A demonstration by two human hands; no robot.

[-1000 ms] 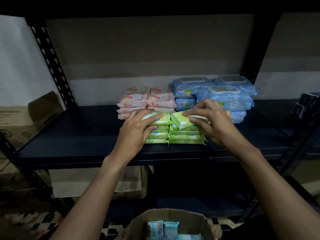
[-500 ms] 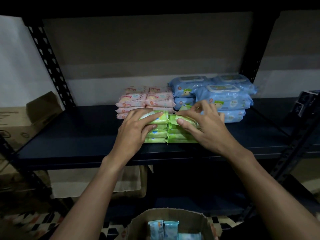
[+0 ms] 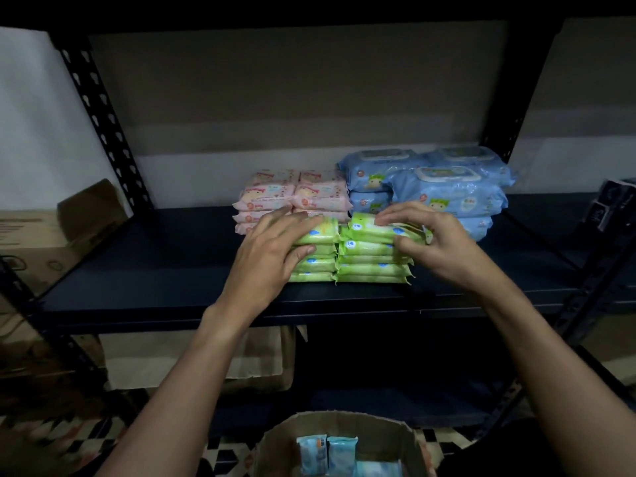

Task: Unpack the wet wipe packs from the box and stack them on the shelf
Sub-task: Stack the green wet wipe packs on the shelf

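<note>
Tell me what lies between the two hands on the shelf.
Head view: two stacks of green wipe packs, side by side. The left hand rests on the left stack; the right hand pinches the top pack of the right stack.

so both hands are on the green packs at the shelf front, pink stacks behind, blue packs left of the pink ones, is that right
No: the head view shows the blue packs right of the pink stacks, not left. Otherwise yes, the left hand and right hand are on the green packs at the shelf front.
</note>
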